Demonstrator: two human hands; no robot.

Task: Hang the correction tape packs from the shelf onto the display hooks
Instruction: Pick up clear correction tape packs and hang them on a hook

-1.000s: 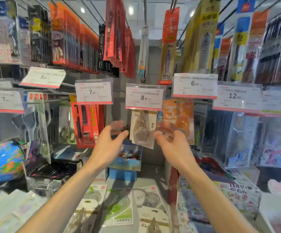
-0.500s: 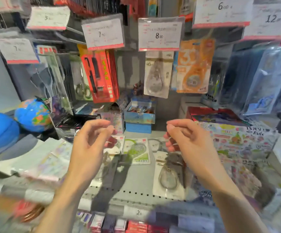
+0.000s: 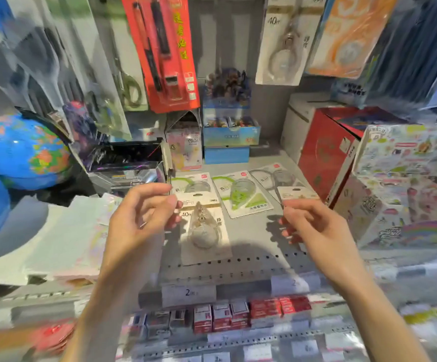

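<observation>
A stationery aisle, and in front of the person a grey perforated shelf (image 3: 251, 246) crowded with stock, much of the edges smeared by motion blur. At far left sits a blue globe (image 3: 21, 152), with a dark glossy box (image 3: 126, 158) beside it. Above that hang scissors in a clear pack (image 3: 129, 84) and a red card holding pens (image 3: 165, 48).

The left hand (image 3: 139, 220) hovers over the shelf, fingers loosely curled, thumb and forefinger close together right at the top left corner of a beige correction tape pack (image 3: 204, 228) lying flat on the shelf. Whether the fingertips are actually touching the card I cannot tell. Behind it lie a green-trimmed pack (image 3: 193, 182) and a green correction tape pack (image 3: 243, 194), then a grey one (image 3: 274, 176) partly under another beige pack (image 3: 295, 193).

The right hand (image 3: 314, 226) is likewise half-curled, its fingertips near the lower edge of that beige pack; nothing is clearly gripped.

Further back stand a small blue display box (image 3: 227, 137) and a red carton (image 3: 324, 155). Overhead, one beige correction tape pack already hangs (image 3: 285, 40), with an orange pack (image 3: 348, 35) just beside it. At far right is a colourful sticker-printed box (image 3: 408, 184).
</observation>
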